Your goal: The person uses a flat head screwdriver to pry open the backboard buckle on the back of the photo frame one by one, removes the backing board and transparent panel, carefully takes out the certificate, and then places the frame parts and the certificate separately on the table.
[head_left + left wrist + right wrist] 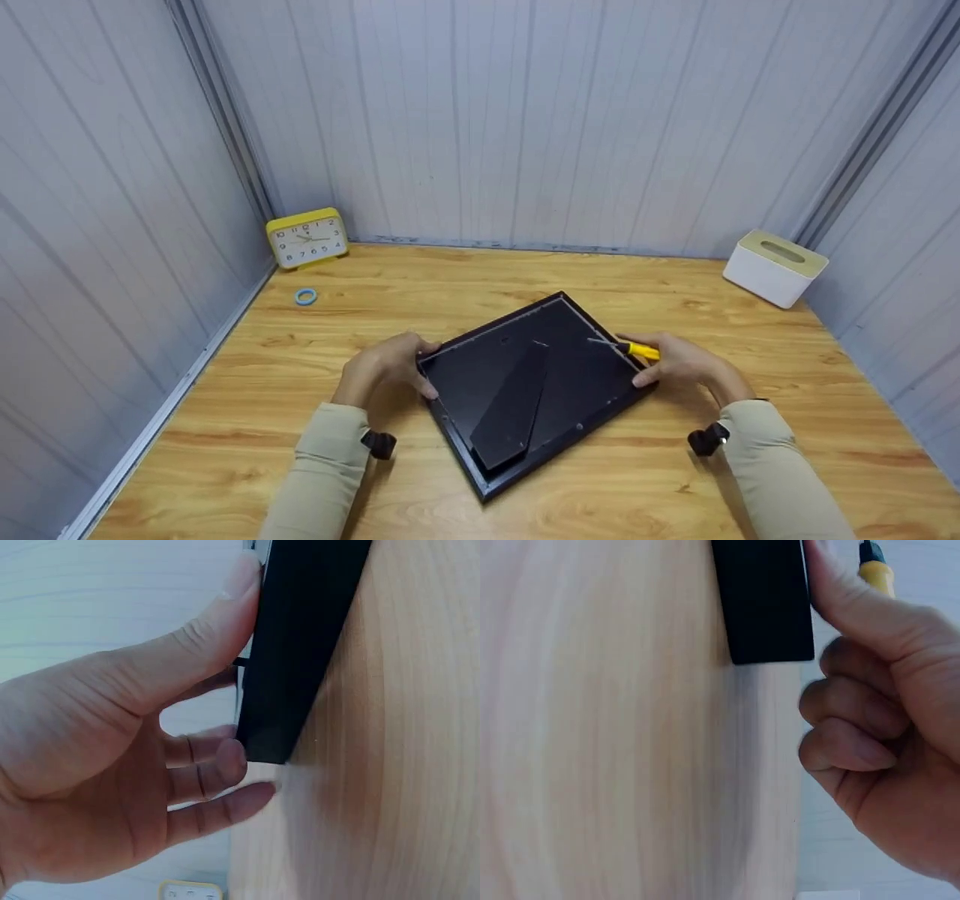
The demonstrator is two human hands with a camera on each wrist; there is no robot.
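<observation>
A black picture frame [577,375] lies back side up on the table, turned at an angle, with its stand flap [514,409] visible. My left hand [390,364] grips the frame's left corner. In the left wrist view its thumb lies along the frame's edge and its fingers reach around the corner. My right hand [679,360] is at the right corner, its thumb touching the frame. That hand also holds a screwdriver [643,351] with a yellow handle, its shaft pointing left over the backing. In the right wrist view several fingers [855,709] are curled in.
A yellow alarm clock [307,238] stands at the back left, with a small blue ring [305,297] in front of it. At the back right is a white tissue box [776,270] with a wood-toned lid. Panelled walls [480,127] border the wooden table [247,450].
</observation>
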